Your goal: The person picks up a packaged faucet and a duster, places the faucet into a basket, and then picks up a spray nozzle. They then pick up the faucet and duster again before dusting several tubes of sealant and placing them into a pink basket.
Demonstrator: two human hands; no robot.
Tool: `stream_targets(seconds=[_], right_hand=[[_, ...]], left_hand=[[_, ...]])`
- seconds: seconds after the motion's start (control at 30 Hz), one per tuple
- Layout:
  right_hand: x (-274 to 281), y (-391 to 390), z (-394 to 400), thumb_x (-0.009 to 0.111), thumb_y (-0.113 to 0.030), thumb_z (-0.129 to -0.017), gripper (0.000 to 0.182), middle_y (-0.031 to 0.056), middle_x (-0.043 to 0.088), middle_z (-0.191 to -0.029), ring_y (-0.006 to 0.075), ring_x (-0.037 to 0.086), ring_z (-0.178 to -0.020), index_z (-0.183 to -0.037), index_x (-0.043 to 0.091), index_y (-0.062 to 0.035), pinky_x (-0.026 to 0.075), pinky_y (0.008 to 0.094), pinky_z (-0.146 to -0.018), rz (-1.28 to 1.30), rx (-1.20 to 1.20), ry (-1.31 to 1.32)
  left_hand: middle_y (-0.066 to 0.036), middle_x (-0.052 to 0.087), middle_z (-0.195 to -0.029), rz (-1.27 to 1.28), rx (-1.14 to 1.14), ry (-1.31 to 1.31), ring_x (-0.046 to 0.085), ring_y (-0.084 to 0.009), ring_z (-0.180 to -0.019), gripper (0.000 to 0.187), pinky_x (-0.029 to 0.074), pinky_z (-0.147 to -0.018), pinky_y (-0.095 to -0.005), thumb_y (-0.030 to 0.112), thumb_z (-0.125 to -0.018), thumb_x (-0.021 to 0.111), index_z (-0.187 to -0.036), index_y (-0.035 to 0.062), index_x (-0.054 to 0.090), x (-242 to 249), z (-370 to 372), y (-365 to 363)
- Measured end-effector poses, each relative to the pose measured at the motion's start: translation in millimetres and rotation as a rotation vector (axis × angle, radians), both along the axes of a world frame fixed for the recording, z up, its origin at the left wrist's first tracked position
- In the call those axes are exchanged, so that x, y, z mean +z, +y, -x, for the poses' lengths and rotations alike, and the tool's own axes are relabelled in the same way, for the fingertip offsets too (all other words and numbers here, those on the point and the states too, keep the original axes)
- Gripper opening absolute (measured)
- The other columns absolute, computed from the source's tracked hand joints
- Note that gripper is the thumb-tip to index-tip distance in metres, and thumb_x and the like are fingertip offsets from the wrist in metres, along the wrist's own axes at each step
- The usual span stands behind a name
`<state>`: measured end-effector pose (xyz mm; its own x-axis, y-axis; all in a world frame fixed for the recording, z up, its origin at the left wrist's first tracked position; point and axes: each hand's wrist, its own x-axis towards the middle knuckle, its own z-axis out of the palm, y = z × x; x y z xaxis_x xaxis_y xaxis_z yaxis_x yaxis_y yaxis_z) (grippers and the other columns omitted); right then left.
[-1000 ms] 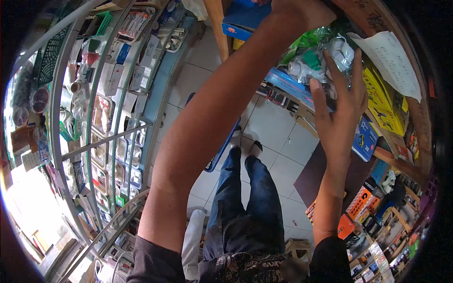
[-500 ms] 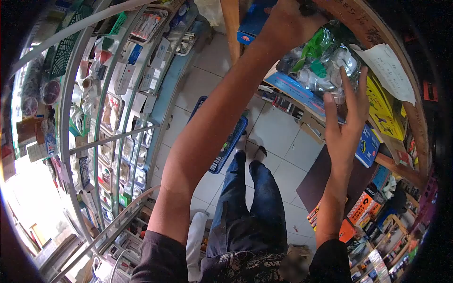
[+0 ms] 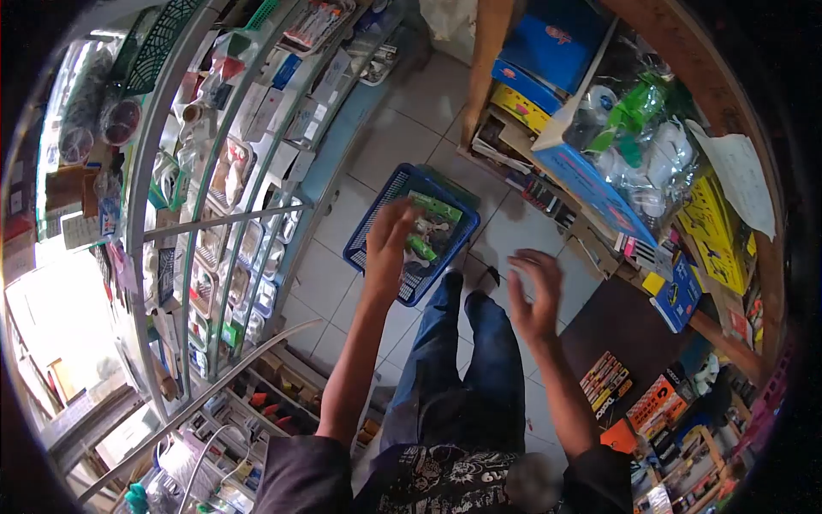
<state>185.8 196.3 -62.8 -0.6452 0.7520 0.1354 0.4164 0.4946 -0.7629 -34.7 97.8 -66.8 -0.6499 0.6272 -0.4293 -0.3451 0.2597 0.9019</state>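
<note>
My left hand (image 3: 388, 244) is in front of the blue plastic basket (image 3: 354, 248), which stands on the floor near my feet. Its fingers are loosely bent and slightly apart, with nothing visible in them. Inside the basket lie a green-and-white package (image 3: 437, 208) and other small items, partly covered by that hand. To the right, my right hand (image 3: 537, 295) hangs in the air with curved fingers and the thumb apart, holding nothing. Up on the right shelf, an open blue-sided box (image 3: 591, 184) contains clear-wrapped white and green items (image 3: 638, 141).
Glass shelves (image 3: 227, 171) crowded with trays and packets line the left side. On the right wooden shelving sit a closed blue box (image 3: 548, 43), yellow boxes (image 3: 715, 236) and a paper sheet (image 3: 736, 176). Orange boxes (image 3: 658, 403) are at the lower right.
Both hands have come down from the box on the right shelf. My left hand has swung left and down to the basket; my right hand has moved left, away from the wrapped items.
</note>
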Motion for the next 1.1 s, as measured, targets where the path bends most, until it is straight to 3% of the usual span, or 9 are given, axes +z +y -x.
stream_targets(seconds=[0.07, 0.13, 0.2, 0.3, 0.37, 0.57, 0.67, 0.83, 1.1], right_hand=[[-79.6, -20.2, 11.6, 0.059, -0.019, -0.089, 0.021, 0.0121, 0.063, -0.099, 0.0253, 0.061, -0.092, -0.102, 0.064, -0.0036, 0.046, 0.0366, -0.082, 0.607, 0.032, -0.082], [-135.2, -36.2, 22.1, 0.058, -0.023, -0.09, 0.025, 0.0141, 0.064, -0.098, 0.0275, 0.063, -0.089, -0.103, 0.063, -0.0023, 0.05, 0.0363, -0.075, 0.712, 0.089, -0.155], [-173.2, -49.0, 37.4, 0.058, -0.024, -0.09, 0.026, 0.0147, 0.064, -0.099, 0.0282, 0.063, -0.091, -0.105, 0.063, -0.0034, 0.05, 0.0374, -0.077, 0.736, 0.147, -0.209], [-259.7, -80.8, 60.8, 0.061, -0.024, -0.088, 0.029, 0.016, 0.065, -0.099, 0.027, 0.065, -0.086, -0.107, 0.061, -0.0025, 0.052, 0.0365, -0.074, 0.611, 0.241, -0.296], [-296.2, -96.2, 78.4, 0.064, -0.024, -0.085, 0.033, 0.0166, 0.066, -0.096, 0.025, 0.067, -0.079, -0.108, 0.06, -0.0005, 0.053, 0.0344, -0.069, 0.466, 0.277, -0.325], [-344.7, -127.4, 110.1, 0.071, -0.022, -0.078, 0.058, 0.0239, 0.061, -0.108, 0.0327, 0.066, -0.081, -0.127, 0.046, -0.0037, 0.054, 0.042, -0.074, 0.83, -0.039, -0.519], [-357.3, -145.8, 104.9, 0.071, -0.019, -0.077, 0.047, 0.0235, 0.063, -0.097, 0.0364, 0.065, -0.084, -0.116, 0.054, -0.0001, 0.052, 0.0453, -0.076, 0.362, -0.072, -0.481], [-301.8, -131.0, 108.3, 0.067, -0.021, -0.08, 0.02, 0.0201, 0.064, -0.081, 0.0391, 0.062, -0.084, -0.087, 0.063, -0.0024, 0.049, 0.0479, -0.07, 0.497, -0.067, -0.478], [-227.2, -124.8, 122.2, 0.059, -0.024, -0.087, 0.021, 0.0195, 0.063, -0.076, 0.0388, 0.062, -0.075, -0.098, 0.063, -0.0064, 0.048, 0.0466, -0.063, 0.501, 0.31, -0.179]], left_hand=[[-0.008, 0.063, -0.102, 0.167, -0.029, 0.0, 0.056, -0.014, -0.085, 0.033, 0.045, -0.075, -0.0276, 0.023, -0.092, 0.056, -0.117, 0.0016, 0.056, -89.4, -6.7, -57.8], [-0.012, 0.062, -0.104, 0.405, -0.115, 0.015, 0.057, -0.0194, -0.091, 0.036, 0.045, -0.08, -0.0317, 0.025, -0.09, 0.059, -0.117, 0.0017, 0.056, -157.3, -13.3, -102.8], [-0.014, 0.062, -0.106, 0.543, -0.168, 0.026, 0.058, -0.0243, -0.098, 0.038, 0.045, -0.085, -0.0358, 0.026, -0.088, 0.062, -0.117, 0.0018, 0.056, -192.7, -14.8, -126.6], [-0.026, 0.051, -0.117, 0.687, -0.276, 0.539, 0.05, -0.0402, -0.109, 0.059, 0.044, -0.092, -0.0458, 0.025, -0.076, 0.073, -0.127, 0.0073, 0.047, -260.5, -14.3, -162.0], [-0.028, 0.048, -0.12, 0.689, -0.241, 0.583, 0.047, -0.0424, -0.112, 0.066, 0.042, -0.094, -0.046, 0.021, -0.073, 0.075, -0.129, 0.0056, 0.043, -273.5, -10.9, -164.4], [-0.03, 0.037, -0.133, 0.667, -0.074, 0.414, 0.042, -0.0417, -0.121, 0.093, 0.039, -0.099, -0.0442, 0.017, -0.067, 0.081, -0.141, 0.0028, 0.027, -332.3, -3.0, -175.5], [-0.025, 0.041, -0.131, 0.53, 0.07, 0.111, 0.05, -0.0342, -0.115, 0.096, 0.048, -0.087, -0.0393, 0.016, -0.067, 0.081, -0.143, 0.0036, 0.023, -303.4, 3.4, -157.9], [-0.02, 0.051, -0.122, 0.576, 0.118, -0.182, 0.054, -0.0289, -0.107, 0.084, 0.051, -0.078, -0.0369, 0.018, -0.073, 0.076, -0.141, 0.0068, 0.028, -289.5, 10.4, -155.3], [-0.012, 0.034, -0.142, 0.385, 0.146, -0.46, 0.039, -0.0377, -0.124, 0.078, 0.041, -0.09, -0.052, 0.062, -0.084, 0.051, -0.142, 0.0152, 0.027, -285.1, 13.3, -168.3]])
